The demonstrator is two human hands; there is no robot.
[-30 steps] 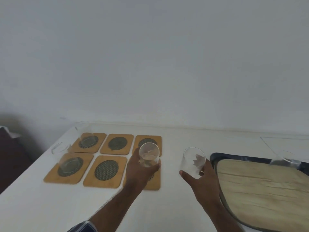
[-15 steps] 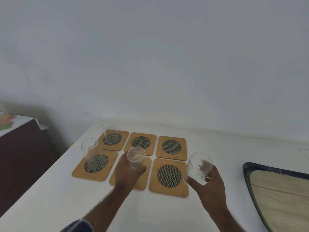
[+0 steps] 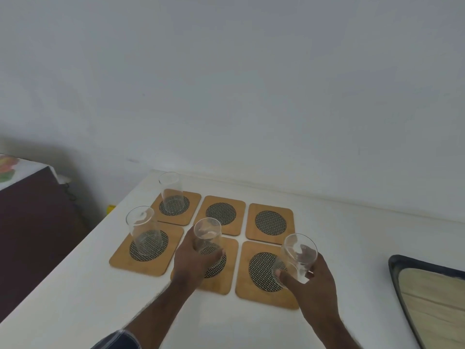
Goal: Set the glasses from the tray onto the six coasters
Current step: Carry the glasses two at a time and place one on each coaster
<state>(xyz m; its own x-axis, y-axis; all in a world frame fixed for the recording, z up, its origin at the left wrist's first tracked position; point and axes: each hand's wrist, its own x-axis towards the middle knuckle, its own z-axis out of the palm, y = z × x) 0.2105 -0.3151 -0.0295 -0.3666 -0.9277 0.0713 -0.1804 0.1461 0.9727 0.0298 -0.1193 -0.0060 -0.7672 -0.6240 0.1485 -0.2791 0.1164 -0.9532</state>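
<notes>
Several wooden coasters with dark mesh discs lie in two rows on the white table. A clear glass stands on the far-left coaster, another glass on the near-left coaster. My left hand grips a glass over the near-middle coaster, at or just above its disc. My right hand holds a tilted glass above the right side of the near-right coaster. The far-middle coaster and far-right coaster are bare.
The tray, dark-rimmed with a wooden floor, lies at the right edge, partly cut off; no glasses show on its visible part. The table's left edge drops off beside a dark cabinet. A white wall stands behind the table.
Both hands have carried their glasses leftward from the tray side to the coasters. The left glass has come down over the near-middle coaster, the right one has reached the near-right coaster.
</notes>
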